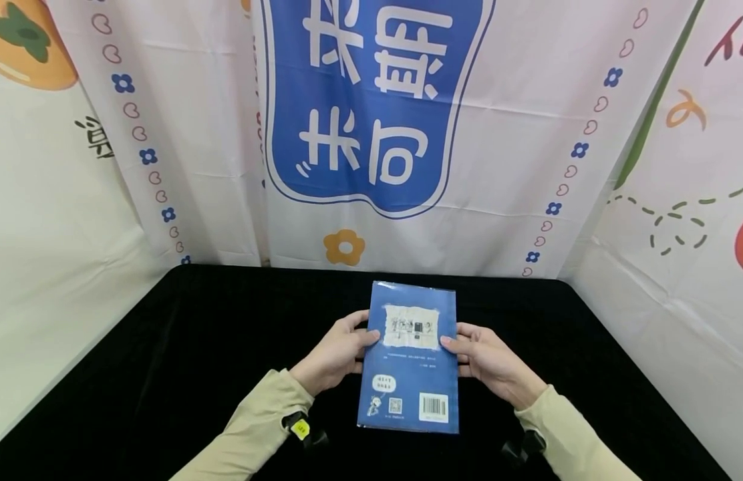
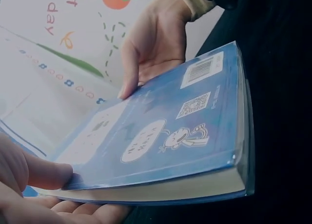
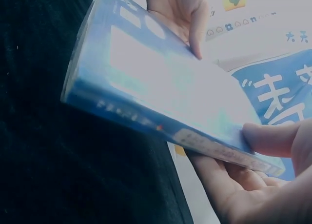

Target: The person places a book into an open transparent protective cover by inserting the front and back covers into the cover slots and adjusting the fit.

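A blue book in a clear plastic cover is held by both hands above the black cloth, its back cover facing up with a barcode and a QR code. My left hand grips the page-edge side, thumb on top and fingers beneath, as the left wrist view of the book shows. On the spine side my right hand grips it the same way; the right wrist view shows that spine and the book, its cover washed out by glare. The book's underside is hidden.
A black cloth covers the table. White printed curtains hang behind it and at both sides, the back one bearing a large blue panel with characters. Dark straps sit around both sleeves near the wrists.
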A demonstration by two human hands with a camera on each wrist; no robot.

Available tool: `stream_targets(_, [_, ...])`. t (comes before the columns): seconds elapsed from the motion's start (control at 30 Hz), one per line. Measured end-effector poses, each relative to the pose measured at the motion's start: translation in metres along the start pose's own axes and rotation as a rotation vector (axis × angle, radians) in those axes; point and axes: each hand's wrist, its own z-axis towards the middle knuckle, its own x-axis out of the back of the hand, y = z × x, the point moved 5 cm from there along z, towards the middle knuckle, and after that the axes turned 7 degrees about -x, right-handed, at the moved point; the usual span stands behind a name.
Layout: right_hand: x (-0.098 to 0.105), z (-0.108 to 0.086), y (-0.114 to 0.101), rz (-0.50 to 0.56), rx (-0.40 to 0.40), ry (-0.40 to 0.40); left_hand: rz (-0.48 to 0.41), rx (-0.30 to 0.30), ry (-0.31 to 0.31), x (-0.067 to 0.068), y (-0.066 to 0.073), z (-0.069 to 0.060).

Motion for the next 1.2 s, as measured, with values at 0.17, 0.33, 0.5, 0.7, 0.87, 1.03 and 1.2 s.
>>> stream_targets(0.17, [-0.001, -0.002, -0.005, -0.009, 0.047, 0.058, 0.034, -0.041, 0.016, -0.003, 0.006, -0.001])
stream_targets(0.33, [-0.001, -0.004, -0.007, -0.042, 0.087, 0.104, 0.051, -0.074, 0.018, -0.005, 0.01, -0.002])
stream_targets(0.5, [-0.003, -0.006, -0.009, -0.052, 0.104, 0.11, 0.114, -0.111, 0.019, -0.003, 0.012, -0.003])
stream_targets(0.7, [-0.007, -0.008, -0.012, -0.028, 0.149, 0.069, 0.338, -0.228, 0.072, 0.0, 0.016, -0.003])
stream_targets(0.87, [-0.01, -0.008, -0.013, 0.009, 0.18, 0.043, 0.475, -0.318, 0.12, 0.0, 0.022, -0.003])
stream_targets(1.03, [-0.01, -0.009, -0.013, 0.063, 0.171, 0.052, 0.636, -0.382, 0.181, -0.002, 0.025, -0.004])
stream_targets(1.2, [-0.01, -0.009, -0.013, 0.094, 0.183, 0.039, 0.727, -0.396, 0.148, -0.009, 0.023, -0.006])
